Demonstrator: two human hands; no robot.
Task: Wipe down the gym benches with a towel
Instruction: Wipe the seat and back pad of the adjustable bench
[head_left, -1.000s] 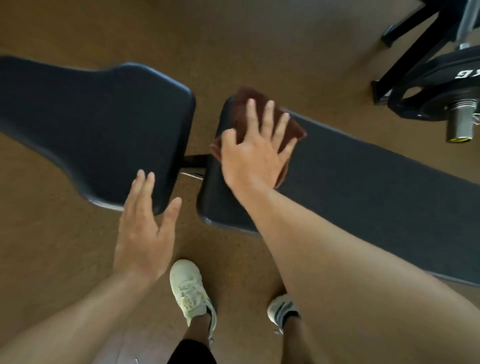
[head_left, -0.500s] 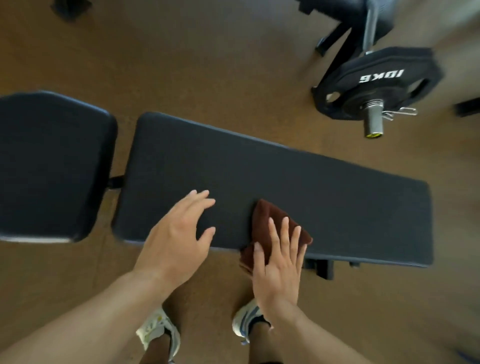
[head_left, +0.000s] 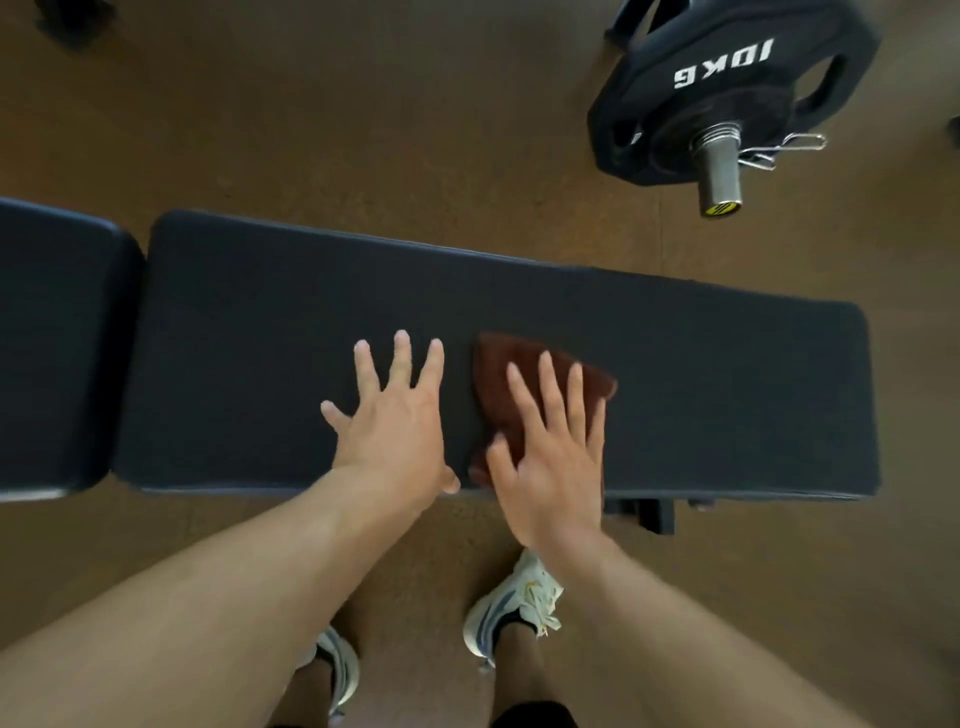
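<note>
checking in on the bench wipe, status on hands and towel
Right hand flat on brown towel, pressing it to long bench pad. Left hand open, spread over the pad beside it. Nothing in the way on the pad.

Light is dim and warm, leaving the brown floor (head_left: 363, 130) muted and the black bench pad (head_left: 701, 395) nearly featureless. A faint sheen runs along the pad's far edge. The weight plate (head_left: 727, 78) reads sharp, its white lettering crisp. The right hand (head_left: 550, 457) shows slight motion blur. Wide-angle distortion bows the pad and stretches the forearms (head_left: 182, 623) at the lower corners.
</note>
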